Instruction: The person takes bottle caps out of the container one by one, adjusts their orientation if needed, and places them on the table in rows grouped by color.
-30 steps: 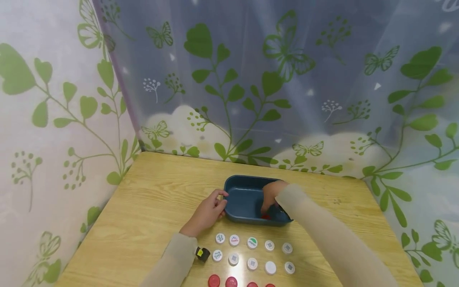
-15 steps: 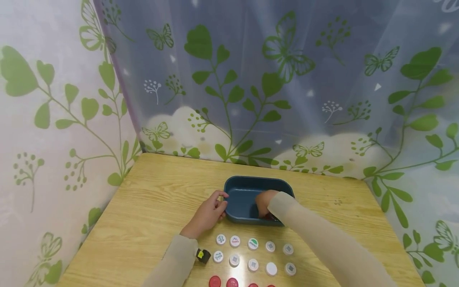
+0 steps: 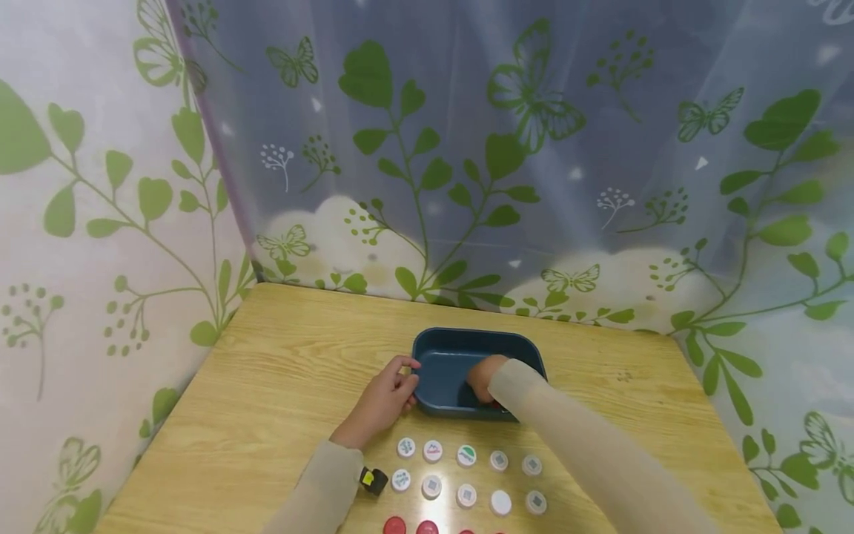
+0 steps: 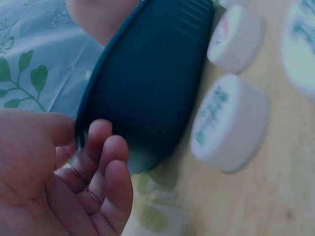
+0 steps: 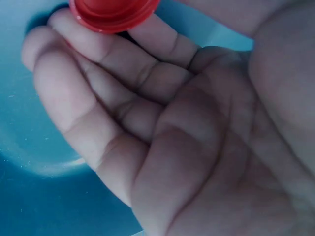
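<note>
My left hand grips the left end of a dark blue plastic basin, thumb and fingertips at its rim in the left wrist view. Down inside the basin, toward its near right side, is my right hand. Its fingers pinch a red bottle cap, seen at the top of the right wrist view; the thumb tip is out of frame. From the head view, the sleeve and hand hide most of the basin's right part.
In front of the basin, white bottle caps lie in two rows on the wooden table. Nearer still is a row of red bottle caps, cut by the frame edge. A patterned curtain stands behind the table.
My right hand has moved left and lower within the basin, and the red cap beneath its fingers has become mostly hidden in the head view. My left hand stays at the rim.
</note>
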`<state>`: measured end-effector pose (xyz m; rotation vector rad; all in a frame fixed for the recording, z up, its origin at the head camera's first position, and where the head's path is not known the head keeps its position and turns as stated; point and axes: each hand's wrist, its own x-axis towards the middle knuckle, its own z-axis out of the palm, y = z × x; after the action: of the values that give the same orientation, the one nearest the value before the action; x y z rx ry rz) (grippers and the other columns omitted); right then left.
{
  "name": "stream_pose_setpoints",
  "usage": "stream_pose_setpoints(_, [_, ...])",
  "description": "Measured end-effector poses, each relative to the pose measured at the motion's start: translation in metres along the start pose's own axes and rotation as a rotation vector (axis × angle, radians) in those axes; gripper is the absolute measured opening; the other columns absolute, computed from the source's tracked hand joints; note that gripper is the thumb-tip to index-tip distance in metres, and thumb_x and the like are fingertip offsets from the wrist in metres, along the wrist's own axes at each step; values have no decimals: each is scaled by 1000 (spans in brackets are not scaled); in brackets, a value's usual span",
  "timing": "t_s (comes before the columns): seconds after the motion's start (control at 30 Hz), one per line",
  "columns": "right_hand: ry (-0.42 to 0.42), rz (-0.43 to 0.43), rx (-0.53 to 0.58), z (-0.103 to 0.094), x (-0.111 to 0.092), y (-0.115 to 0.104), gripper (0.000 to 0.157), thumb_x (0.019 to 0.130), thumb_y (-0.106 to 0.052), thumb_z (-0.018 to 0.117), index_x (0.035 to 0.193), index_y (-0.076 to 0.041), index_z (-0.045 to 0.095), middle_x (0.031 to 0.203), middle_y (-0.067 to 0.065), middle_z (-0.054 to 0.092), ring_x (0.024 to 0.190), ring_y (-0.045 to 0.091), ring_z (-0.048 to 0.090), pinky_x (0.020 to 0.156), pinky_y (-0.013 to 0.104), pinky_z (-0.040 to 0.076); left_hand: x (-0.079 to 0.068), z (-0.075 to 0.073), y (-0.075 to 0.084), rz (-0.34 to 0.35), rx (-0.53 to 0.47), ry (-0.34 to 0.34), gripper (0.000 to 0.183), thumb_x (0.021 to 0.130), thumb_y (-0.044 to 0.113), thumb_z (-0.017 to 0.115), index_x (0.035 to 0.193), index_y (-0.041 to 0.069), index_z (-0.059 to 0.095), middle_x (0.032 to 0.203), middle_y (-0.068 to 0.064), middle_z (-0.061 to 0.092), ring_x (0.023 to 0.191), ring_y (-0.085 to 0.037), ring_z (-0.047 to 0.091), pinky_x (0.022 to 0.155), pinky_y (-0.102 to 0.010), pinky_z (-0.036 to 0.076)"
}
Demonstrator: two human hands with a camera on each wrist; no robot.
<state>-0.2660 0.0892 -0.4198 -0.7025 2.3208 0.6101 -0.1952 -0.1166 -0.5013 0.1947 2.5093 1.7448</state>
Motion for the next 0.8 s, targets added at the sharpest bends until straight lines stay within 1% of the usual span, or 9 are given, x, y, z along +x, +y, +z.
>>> stream_pose_setpoints(0.1, [-43,-2,18,-2,3,3,17,98,-9,61,112,-6,69,111,4,62,90,21,52,71,32,43,1,0,2,-15,-29,4,24,108,19,57,131,14,59,76,-3,64,68,-18,63,62,-28,52])
stream_pose_setpoints(0.17, [-56,-6,11,-2,5,4,20,98,-11,60,116,-7,69,114,3,62,93,21,52,72,32,43,2,0,1,-28,-60,9,23,107,18,58,130,14,61,76,-4,64,68,-18,63,61,-27,52])
stream_pose_setpoints(0.27, [-53,-2,21,-2,5,5,26,98,-12,60,123,-9,69,118,2,62,95,20,50,73,32,42,4,1,-1,-42,-106,20,22,106,16,59,128,14,61,75,-5,64,66,-17,62,58,-26,51])
stream_pose_setpoints(0.37, [-34,13,34,-2,4,3,27,97,-10,60,123,-10,69,117,1,63,91,19,53,70,30,43,4,3,-2,-51,-147,27,21,107,15,59,128,13,61,75,-6,64,64,-16,60,54,-26,49])
stream_pose_setpoints(0.5, [-18,23,14,-3,3,-1,25,96,-7,59,117,-11,71,112,1,64,85,18,55,64,29,42,3,3,-3,-62,-189,27,21,107,14,57,129,13,59,74,-7,63,63,-17,59,52,-26,47])
stream_pose_setpoints(0.63, [-26,12,3,-3,4,2,21,97,-9,59,115,-12,70,105,0,63,85,18,53,65,29,43,4,4,-3,-68,-197,24,22,107,14,57,129,13,59,74,-7,63,62,-18,59,51,-25,47])
stream_pose_setpoints(0.7, [-36,-12,68,0,6,11,15,96,-11,61,106,-10,73,94,0,64,78,17,53,62,30,43,5,4,-3,-67,-184,22,22,107,14,57,129,13,59,74,-7,64,63,-18,60,52,-25,48])
stream_pose_setpoints(0.73, [-34,-32,134,3,5,16,12,95,-12,62,102,-10,72,89,0,64,76,17,54,62,30,44,5,3,-2,-67,-177,23,23,107,14,57,130,12,59,74,-7,64,63,-19,60,53,-25,48])
stream_pose_setpoints(0.8, [1,-101,280,8,2,30,5,95,-16,64,93,-12,68,81,-1,61,71,15,52,62,30,42,3,2,-1,-65,-157,25,23,107,15,57,130,11,60,75,-7,64,65,-19,61,54,-25,49])
